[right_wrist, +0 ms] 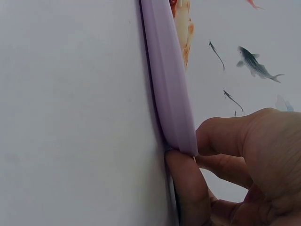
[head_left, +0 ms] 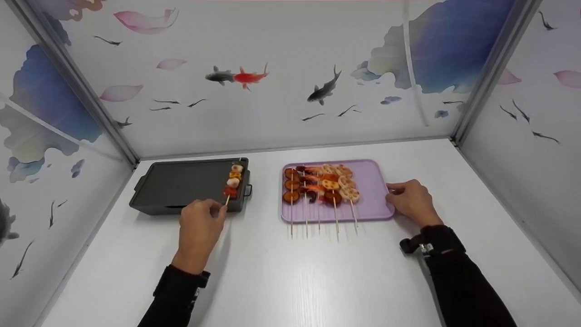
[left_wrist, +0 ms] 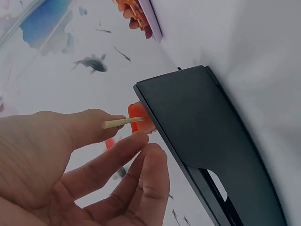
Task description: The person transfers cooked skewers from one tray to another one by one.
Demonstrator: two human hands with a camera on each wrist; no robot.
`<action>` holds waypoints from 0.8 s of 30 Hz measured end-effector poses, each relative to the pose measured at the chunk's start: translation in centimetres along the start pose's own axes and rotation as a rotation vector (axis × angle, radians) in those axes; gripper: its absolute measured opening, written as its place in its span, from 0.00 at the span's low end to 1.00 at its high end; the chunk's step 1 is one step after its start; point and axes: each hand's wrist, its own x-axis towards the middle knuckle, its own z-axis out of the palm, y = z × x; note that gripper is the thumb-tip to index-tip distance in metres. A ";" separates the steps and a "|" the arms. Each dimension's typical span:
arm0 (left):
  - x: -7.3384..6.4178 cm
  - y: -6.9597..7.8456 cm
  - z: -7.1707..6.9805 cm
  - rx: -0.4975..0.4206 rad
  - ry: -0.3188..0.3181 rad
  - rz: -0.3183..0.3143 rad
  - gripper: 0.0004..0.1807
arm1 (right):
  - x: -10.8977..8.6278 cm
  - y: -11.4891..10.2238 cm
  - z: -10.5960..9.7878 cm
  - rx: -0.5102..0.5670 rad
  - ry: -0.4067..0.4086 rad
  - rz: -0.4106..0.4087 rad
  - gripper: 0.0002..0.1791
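A kebab skewer (head_left: 233, 181) with red, white and yellow pieces lies along the right side of a dark grill pan (head_left: 190, 184). My left hand (head_left: 202, 227) is at the near end of its stick. In the left wrist view, the thumb (left_wrist: 101, 120) lies against the stick (left_wrist: 117, 123), while a gap parts thumb from forefinger. My right hand (head_left: 414, 202) pinches the right edge of a purple tray (head_left: 374, 190), thumb and finger on opposite faces. Several skewers of mushroom slices (head_left: 291, 185), shrimp (head_left: 312, 178) and lotus root slices (head_left: 348, 188) lie on the tray.
The white table (head_left: 290, 281) is closed in by printed panels at back and sides. A small handle (head_left: 248, 190) sticks out from the pan's right side. Stick ends (head_left: 337, 229) jut over the tray's near edge.
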 end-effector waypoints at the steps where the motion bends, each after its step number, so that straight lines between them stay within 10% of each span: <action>1: 0.0 0.0 0.0 -0.017 -0.016 -0.012 0.07 | 0.0 0.0 0.0 0.000 0.000 -0.001 0.22; 24: 0.7 -0.9 -1.6 -0.270 -0.318 -0.187 0.09 | -0.1 -0.1 -0.1 -0.006 -0.008 0.003 0.23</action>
